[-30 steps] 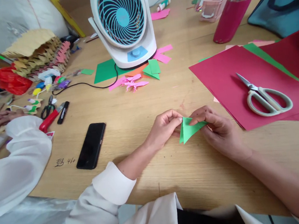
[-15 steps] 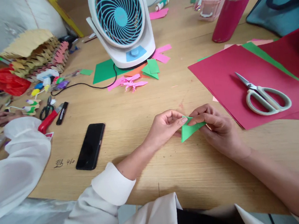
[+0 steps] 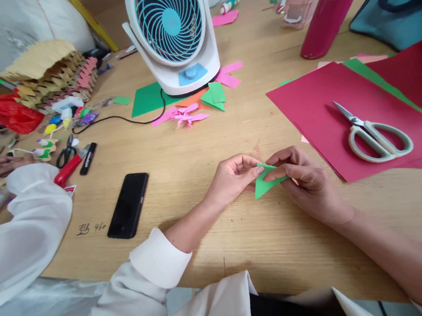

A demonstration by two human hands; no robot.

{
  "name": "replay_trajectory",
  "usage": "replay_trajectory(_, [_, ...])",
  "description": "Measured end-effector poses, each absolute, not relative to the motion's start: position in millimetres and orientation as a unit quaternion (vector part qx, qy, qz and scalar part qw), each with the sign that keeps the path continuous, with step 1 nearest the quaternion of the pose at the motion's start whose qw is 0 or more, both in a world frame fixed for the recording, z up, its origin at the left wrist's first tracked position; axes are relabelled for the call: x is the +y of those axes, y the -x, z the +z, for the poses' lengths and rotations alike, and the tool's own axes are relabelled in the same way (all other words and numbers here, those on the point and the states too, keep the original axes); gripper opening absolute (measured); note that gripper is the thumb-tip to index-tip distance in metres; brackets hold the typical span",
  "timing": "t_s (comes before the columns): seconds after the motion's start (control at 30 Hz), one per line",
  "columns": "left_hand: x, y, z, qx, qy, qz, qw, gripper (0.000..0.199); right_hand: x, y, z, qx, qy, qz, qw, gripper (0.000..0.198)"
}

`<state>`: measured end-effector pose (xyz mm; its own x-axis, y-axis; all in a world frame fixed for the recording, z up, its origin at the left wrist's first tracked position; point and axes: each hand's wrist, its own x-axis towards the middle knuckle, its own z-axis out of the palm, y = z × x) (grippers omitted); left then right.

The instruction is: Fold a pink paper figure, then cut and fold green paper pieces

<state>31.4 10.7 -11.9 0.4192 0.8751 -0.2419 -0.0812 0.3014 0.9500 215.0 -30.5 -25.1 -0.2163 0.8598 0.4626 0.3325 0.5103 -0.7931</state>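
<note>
A small folded piece of green paper point(image 3: 263, 186) is held between both hands, above the wooden table. My left hand point(image 3: 234, 178) pinches its upper left corner between thumb and fingers. On the other side, my right hand point(image 3: 303, 178) grips the paper's right part, its thumb and index finger pressed along the upper edge. The paper has a triangular shape, with one point facing down toward me. Fingers hide its right end and part of its top edge.
Scissors point(image 3: 378, 138) lie on red paper sheets point(image 3: 312, 112) at right. A fan point(image 3: 191, 77), pink paper pieces point(image 3: 187, 116) and green pieces point(image 3: 214, 96) sit ahead. A phone point(image 3: 128, 207) lies left, near a co-worker's sleeve point(image 3: 39, 211). A pink bottle point(image 3: 326, 20) stands behind.
My right index finger and thumb have shifted slightly left along the green paper. The left hand keeps its pinch almost unmoved.
</note>
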Motion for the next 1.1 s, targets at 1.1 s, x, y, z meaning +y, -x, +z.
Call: replay_trajectory(1.1, [1.8,-40.7,-9.2,0.415,-0.414,0.488,0.647,0.029,-34.2,-194.8,-20.0,-0.496,0.541,0.572,0.365,0.051])
